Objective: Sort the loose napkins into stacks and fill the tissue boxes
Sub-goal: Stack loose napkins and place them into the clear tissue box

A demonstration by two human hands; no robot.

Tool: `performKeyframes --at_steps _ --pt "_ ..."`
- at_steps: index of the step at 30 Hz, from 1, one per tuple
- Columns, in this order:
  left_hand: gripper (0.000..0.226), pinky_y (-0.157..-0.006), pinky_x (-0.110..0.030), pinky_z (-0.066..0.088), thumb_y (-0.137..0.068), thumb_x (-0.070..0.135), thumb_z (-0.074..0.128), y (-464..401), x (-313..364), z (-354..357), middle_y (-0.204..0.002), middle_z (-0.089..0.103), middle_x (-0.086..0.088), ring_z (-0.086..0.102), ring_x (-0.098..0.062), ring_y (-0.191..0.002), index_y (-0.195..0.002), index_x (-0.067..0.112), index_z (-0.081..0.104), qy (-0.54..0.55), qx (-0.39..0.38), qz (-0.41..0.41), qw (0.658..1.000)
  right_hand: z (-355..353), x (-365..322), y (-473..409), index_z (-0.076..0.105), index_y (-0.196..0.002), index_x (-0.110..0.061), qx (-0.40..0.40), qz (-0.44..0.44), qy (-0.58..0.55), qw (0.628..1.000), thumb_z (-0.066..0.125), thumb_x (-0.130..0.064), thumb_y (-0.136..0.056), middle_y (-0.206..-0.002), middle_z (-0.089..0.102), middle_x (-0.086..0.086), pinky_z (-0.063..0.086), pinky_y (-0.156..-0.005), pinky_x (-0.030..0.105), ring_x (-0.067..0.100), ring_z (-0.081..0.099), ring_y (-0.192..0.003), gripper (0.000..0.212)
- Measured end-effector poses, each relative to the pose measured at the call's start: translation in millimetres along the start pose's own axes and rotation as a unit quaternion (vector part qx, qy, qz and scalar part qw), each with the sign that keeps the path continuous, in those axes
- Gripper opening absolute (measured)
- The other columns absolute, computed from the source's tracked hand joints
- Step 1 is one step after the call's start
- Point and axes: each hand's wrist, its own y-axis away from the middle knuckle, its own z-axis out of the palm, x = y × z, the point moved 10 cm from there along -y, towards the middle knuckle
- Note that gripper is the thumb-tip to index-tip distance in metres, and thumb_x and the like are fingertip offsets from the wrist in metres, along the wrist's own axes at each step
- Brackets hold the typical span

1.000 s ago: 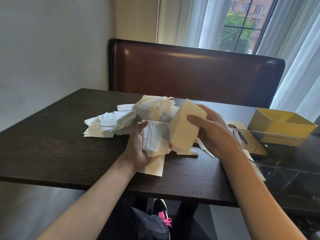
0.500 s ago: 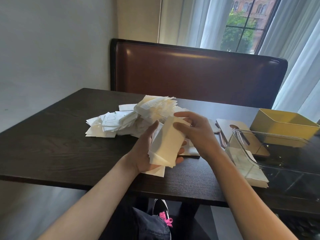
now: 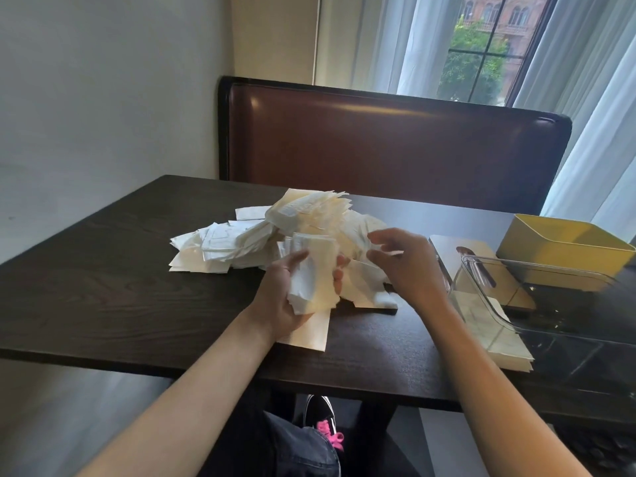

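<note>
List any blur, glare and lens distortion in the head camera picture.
Head view: the right hand is motion-blurred, the left hand and its napkin stack sharper; window backlight overexposes the curtains; glare streaks the bench back; wide-angle bends the table edges.

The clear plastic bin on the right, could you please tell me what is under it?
A flat stack of napkins shows through the clear plastic bin; how far it extends beneath is unclear.
</note>
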Motion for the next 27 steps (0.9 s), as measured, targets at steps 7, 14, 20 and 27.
performKeyframes --at_steps 7,14,20,27 --pt "0.045 -0.093 -0.041 0.051 -0.099 0.033 0.048 -3 7 -10 -0.101 0.070 -0.018 0.069 -0.027 -0.086 -0.125 -0.001 0.062 0.058 0.045 0.026 0.997 39 35 9 0.070 -0.119 -0.021 -0.104 -0.005 0.111 0.988 0.074 -0.017 -0.086 -0.112 0.071 -0.003 0.047 -0.092 0.026 0.013 0.061 -0.100 0.033" --pt "0.039 -0.079 -0.036 0.057 -0.089 0.034 0.063 -3 9 -10 -0.096 0.066 -0.012 0.066 -0.023 -0.081 -0.115 0.007 0.067 0.025 0.021 0.046 0.998 4 12 4 0.075 -0.091 -0.015 -0.019 -0.009 -0.049 0.999 0.066 -0.015 -0.091 -0.086 0.072 -0.007 0.054 -0.079 0.031 0.011 0.066 -0.081 0.008" --pt "0.041 -0.072 -0.037 0.054 -0.092 0.057 0.056 2 9 -9 -0.084 0.071 -0.003 0.068 -0.019 -0.073 -0.110 0.021 0.065 -0.102 0.077 0.058 0.990 -8 -37 9 0.073 -0.096 -0.007 -0.054 -0.011 -0.356 0.933 0.062 -0.003 -0.092 -0.082 0.071 0.010 0.055 -0.059 0.029 0.020 0.065 -0.072 0.012" --pt "0.079 -0.089 -0.050 0.056 -0.087 0.073 0.047 6 -13 20 -0.111 0.068 -0.016 0.067 -0.032 -0.098 -0.140 0.014 0.053 -0.051 -0.093 -0.044 0.993 35 -30 4 0.077 -0.094 -0.020 -0.115 -0.038 -0.070 0.990 0.071 -0.012 -0.087 -0.085 0.074 -0.009 0.057 -0.063 0.026 0.006 0.069 -0.069 0.012"
